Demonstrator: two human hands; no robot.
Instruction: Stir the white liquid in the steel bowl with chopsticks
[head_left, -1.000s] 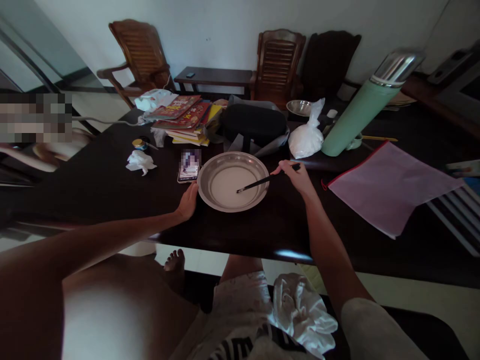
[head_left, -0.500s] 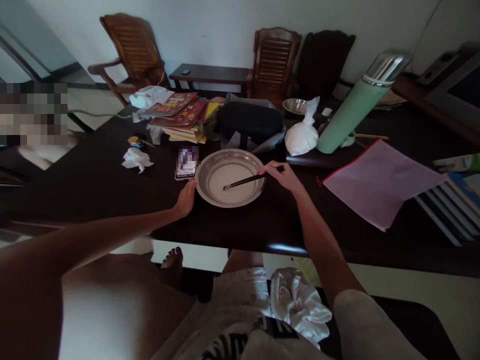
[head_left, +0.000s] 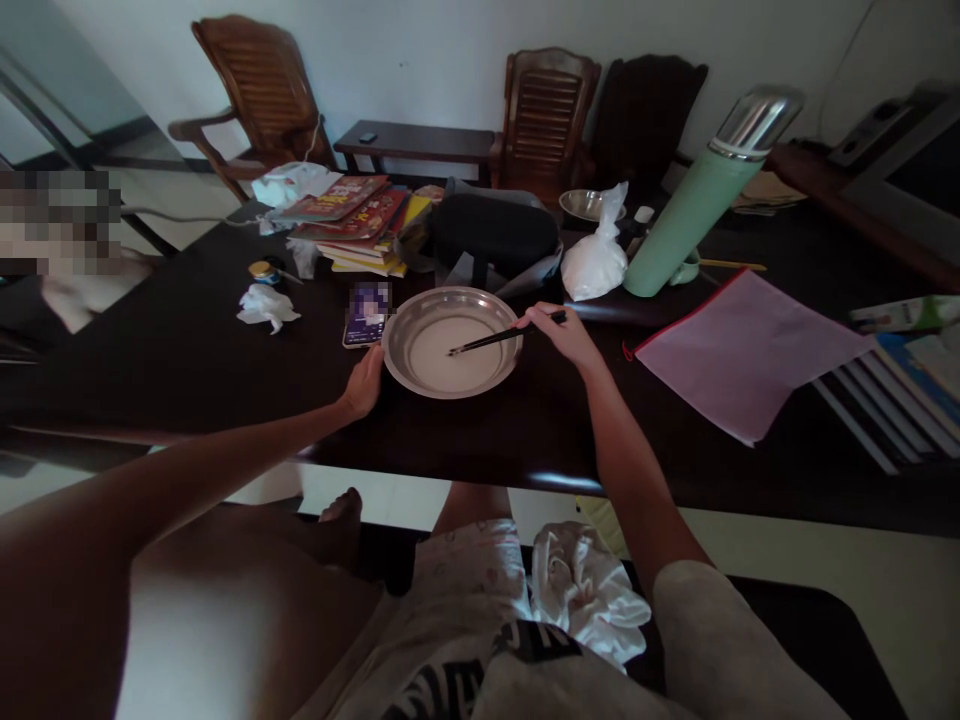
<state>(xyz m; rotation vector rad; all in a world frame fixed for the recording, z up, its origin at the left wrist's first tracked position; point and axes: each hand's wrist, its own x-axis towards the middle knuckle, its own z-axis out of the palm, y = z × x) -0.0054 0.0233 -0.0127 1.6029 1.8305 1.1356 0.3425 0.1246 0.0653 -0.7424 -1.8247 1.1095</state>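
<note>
A round metal basin with a pale white layer in its bottom sits on the dark table. My left hand rests against the basin's left rim, fingers laid on its edge. My right hand grips dark chopsticks at their far end; their tips reach into the middle of the basin. A phone lies just left of the basin.
Behind the basin are a stack of books, a black bag, a white plastic bag, a green thermos and a small metal bowl. A pink folder lies right; crumpled tissue and a small jar left. Wooden chairs stand behind.
The chopstick tips have swept from the right part of the basin toward its middle. My left hand stays on the rim. The view has shifted slightly.
</note>
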